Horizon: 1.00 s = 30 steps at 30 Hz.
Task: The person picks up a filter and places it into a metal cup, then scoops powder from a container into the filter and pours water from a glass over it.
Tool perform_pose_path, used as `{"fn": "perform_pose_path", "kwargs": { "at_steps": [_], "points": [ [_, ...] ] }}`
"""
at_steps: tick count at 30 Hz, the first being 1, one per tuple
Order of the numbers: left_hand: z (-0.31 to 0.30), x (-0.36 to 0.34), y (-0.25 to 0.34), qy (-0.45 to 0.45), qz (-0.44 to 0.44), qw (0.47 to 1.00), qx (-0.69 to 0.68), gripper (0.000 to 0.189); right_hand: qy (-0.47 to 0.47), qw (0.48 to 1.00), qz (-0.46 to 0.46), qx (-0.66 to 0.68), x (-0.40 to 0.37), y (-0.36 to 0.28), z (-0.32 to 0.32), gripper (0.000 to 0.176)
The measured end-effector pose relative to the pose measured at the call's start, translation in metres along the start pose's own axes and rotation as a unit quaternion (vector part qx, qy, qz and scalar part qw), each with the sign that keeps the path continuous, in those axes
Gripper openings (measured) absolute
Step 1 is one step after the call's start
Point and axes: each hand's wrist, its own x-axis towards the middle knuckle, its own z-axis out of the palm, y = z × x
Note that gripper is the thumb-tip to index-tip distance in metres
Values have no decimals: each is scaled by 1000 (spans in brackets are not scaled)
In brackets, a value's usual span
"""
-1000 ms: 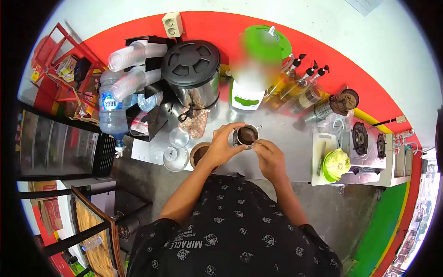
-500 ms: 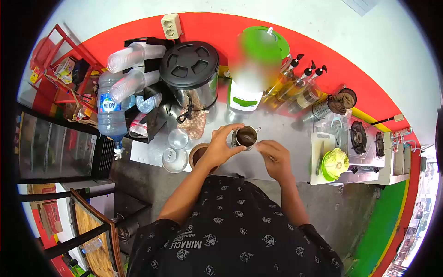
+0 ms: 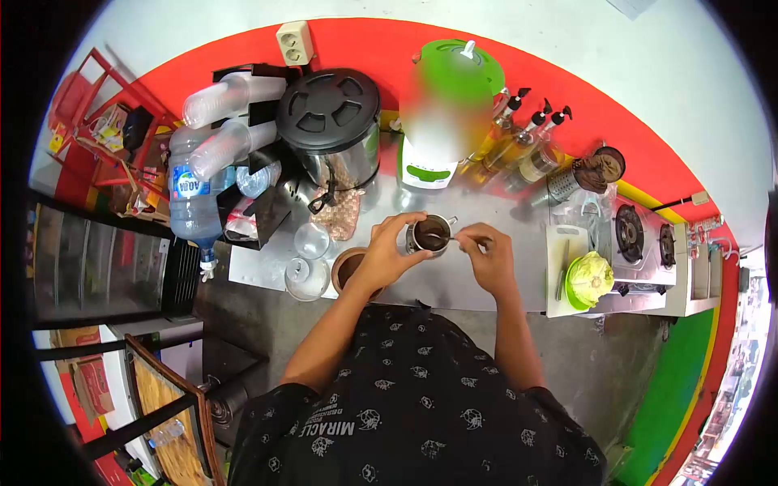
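Right hand (image 3: 489, 255) shifted forward over metal counter (image 3: 531, 275); red wall (image 3: 373, 44) beyond.

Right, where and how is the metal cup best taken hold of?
Probably the round outer wall of the metal cup, from the left: the left hand curves round it there, thumb on the near side. Its small handle juts toward the far right, and the thin utensil in the right hand enters from the right.

We've got a silver cup (image 3: 412, 236), dark brown inside, at the left fingers (image 3: 403, 221)! Beyond them we spot a bright green lid (image 3: 460, 66) against red wall (image 3: 356, 42); nearer than the fingers, black shirt (image 3: 429, 397), white motifs!
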Motion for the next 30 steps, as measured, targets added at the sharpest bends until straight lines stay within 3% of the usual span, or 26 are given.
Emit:
{"fn": "perform_pose_path", "kwargs": {
  "at_steps": [4,6,8,9,14,18,21,23,26,30],
  "points": [
    [1,4,-6,-1,8,1000,-3,74,105,989,62,86,8,19,17,12],
    [2,3,-6,8,-5,1000,-7,73,119,991,41,53,3,17,20,10],
    [4,2,-6,3,-5,1000,-14,73,127,984,-98,-73,-5,8,19,10],
    [5,1,-5,4,-7,1000,-8,73,130,984,-96,-74,-10,-2,18,10],
    [6,3,-9,-2,0,1000,-20,73,54,950,-209,-226,-27,-11,18,14],
    [5,5,-11,4,12,1000,-27,74,3,959,-211,-190,-36,-6,17,19],
    [5,1,-6,10,12,1000,-12,74,-15,976,-155,-154,-28,-20,5,24],
    [7,3,-9,16,21,1000,-18,71,-7,947,-229,-225,-11,-35,-2,18],
    [12,3,-7,26,23,999,-10,67,0,906,-254,-338,-1,-46,2,16],
    [18,-1,-6,66,24,997,10,65,7,878,-315,-360,-6,-28,27,21]
  ]
}}
